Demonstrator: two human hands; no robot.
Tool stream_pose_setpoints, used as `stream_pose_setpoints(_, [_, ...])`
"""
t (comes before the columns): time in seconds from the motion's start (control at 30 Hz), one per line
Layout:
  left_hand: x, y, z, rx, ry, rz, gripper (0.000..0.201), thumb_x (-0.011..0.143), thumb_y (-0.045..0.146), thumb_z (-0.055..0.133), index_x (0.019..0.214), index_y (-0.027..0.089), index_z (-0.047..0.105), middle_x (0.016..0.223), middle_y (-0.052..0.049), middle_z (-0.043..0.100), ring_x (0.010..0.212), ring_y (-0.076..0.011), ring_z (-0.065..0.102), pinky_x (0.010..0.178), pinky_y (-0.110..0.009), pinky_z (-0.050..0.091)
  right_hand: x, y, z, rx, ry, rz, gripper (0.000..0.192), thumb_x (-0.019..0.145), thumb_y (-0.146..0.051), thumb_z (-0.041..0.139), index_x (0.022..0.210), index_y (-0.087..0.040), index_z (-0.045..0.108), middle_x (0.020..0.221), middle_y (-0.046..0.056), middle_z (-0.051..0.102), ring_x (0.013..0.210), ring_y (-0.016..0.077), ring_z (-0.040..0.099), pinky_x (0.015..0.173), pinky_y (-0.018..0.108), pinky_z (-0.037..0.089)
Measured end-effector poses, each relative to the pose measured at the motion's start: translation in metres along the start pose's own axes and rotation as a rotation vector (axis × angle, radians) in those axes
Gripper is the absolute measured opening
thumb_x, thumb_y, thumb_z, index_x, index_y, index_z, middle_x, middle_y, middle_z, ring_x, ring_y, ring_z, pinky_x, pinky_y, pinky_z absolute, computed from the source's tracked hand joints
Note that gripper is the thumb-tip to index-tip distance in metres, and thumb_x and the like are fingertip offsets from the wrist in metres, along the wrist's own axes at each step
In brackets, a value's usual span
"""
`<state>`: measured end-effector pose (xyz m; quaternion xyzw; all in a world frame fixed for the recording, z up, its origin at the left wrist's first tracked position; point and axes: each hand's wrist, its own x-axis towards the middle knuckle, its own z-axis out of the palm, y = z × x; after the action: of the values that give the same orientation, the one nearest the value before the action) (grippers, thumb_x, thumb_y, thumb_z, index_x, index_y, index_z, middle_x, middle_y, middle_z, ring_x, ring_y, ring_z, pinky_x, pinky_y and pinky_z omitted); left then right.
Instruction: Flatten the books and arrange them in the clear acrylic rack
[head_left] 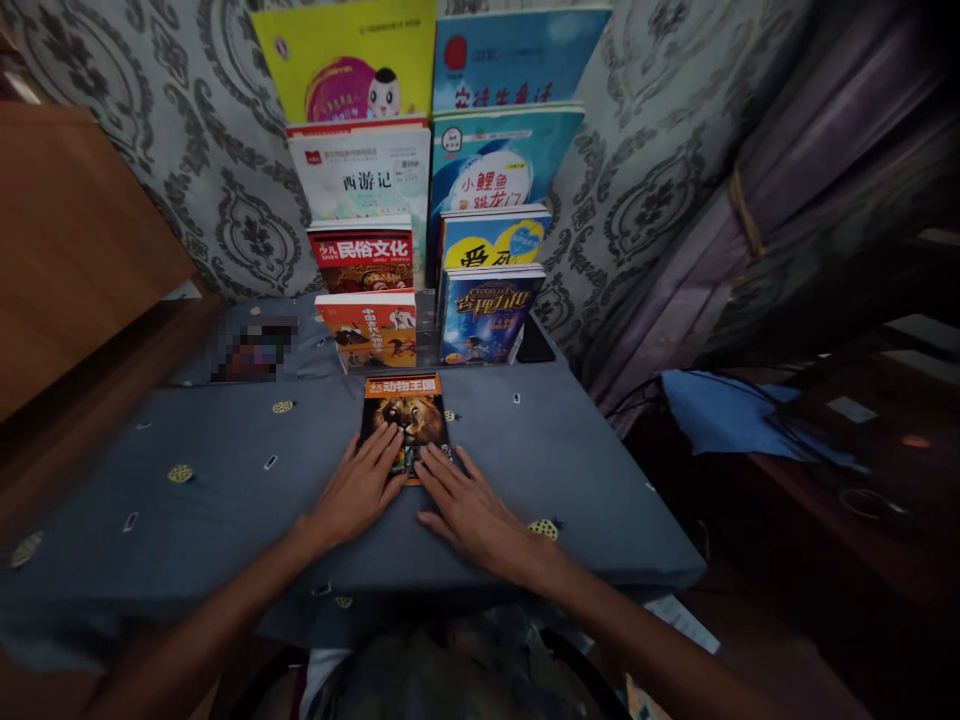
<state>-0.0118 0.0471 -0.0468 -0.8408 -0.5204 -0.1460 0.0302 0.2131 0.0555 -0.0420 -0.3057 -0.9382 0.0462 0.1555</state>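
Note:
A book with a lion on its dark, orange-edged cover (409, 408) lies flat on the cloth-covered table. My left hand (364, 480) rests on its left lower part, fingers stretched out over the cover. On the lower right of the same book lies my right hand (474, 505), flat with the fingers extended. Both hands hide parts of the lower cover. Just behind the book, an orange book (379, 335) and a blue book (489, 315) stand upright at the front of a tiered display.
Taller books rise behind, among them a yellow-green one (345, 50) and a blue one (525, 55). A dark flat object (535, 342) lies right of the display. At left is a wooden panel (82, 240); a tied curtain (697, 220) hangs at right beside a blue cloth (720, 415).

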Motion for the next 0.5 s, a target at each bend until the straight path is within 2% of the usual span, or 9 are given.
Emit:
stream_pose_setpoints(0.13, [-0.001, -0.008, 0.004, -0.055, 0.059, -0.016, 0.054, 0.1, 0.041, 0.045, 0.15, 0.02, 0.04, 0.159, -0.017, 0.036, 0.151, -0.0279, 0.028, 0.116, -0.051, 0.036, -0.004, 0.011, 0.001, -0.048, 0.039, 0.157, 0.054, 0.1, -0.038, 0.05, 0.146, -0.01, 0.046, 0.151, 0.022, 0.047, 0.145, 0.0329, 0.038, 0.116, 0.059, 0.036])
stream_pose_setpoints(0.2, [0.001, -0.014, 0.008, -0.054, 0.093, -0.065, 0.054, 0.099, 0.044, 0.047, 0.147, 0.019, 0.044, 0.159, -0.019, 0.034, 0.15, -0.0312, 0.029, 0.114, -0.051, 0.039, -0.003, 0.017, 0.001, -0.065, 0.058, 0.208, 0.051, 0.1, -0.036, 0.049, 0.144, -0.01, 0.049, 0.149, 0.023, 0.049, 0.143, 0.0329, 0.041, 0.115, 0.058, 0.038])
stream_pose_setpoints(0.3, [0.011, -0.024, 0.014, -0.025, 0.13, -0.19, 0.053, 0.097, 0.044, 0.051, 0.143, 0.018, 0.048, 0.152, -0.022, 0.044, 0.144, -0.0353, 0.039, 0.108, -0.055, 0.042, 0.004, 0.025, 0.003, -0.053, 0.104, 0.225, 0.048, 0.101, -0.036, 0.047, 0.14, -0.01, 0.054, 0.144, 0.023, 0.055, 0.14, 0.0333, 0.047, 0.111, 0.058, 0.042])
stream_pose_setpoints(0.37, [0.021, -0.029, 0.015, -0.041, 0.141, -0.258, 0.051, 0.096, 0.04, 0.052, 0.142, 0.019, 0.048, 0.144, -0.021, 0.053, 0.139, -0.035, 0.046, 0.106, -0.056, 0.044, 0.01, 0.029, 0.006, -0.037, 0.159, 0.225, 0.044, 0.1, -0.035, 0.047, 0.137, -0.012, 0.057, 0.14, 0.022, 0.059, 0.137, 0.0328, 0.051, 0.109, 0.057, 0.045])
stream_pose_setpoints(0.5, [0.036, -0.036, 0.007, -0.313, 0.18, -0.317, 0.043, 0.093, 0.034, 0.051, 0.134, 0.021, 0.056, 0.128, -0.013, 0.066, 0.123, -0.0289, 0.059, 0.105, -0.048, 0.046, 0.016, 0.035, 0.013, 0.02, 0.268, 0.249, 0.038, 0.097, -0.029, 0.051, 0.13, -0.016, 0.064, 0.132, 0.019, 0.066, 0.128, 0.0317, 0.059, 0.105, 0.054, 0.05])
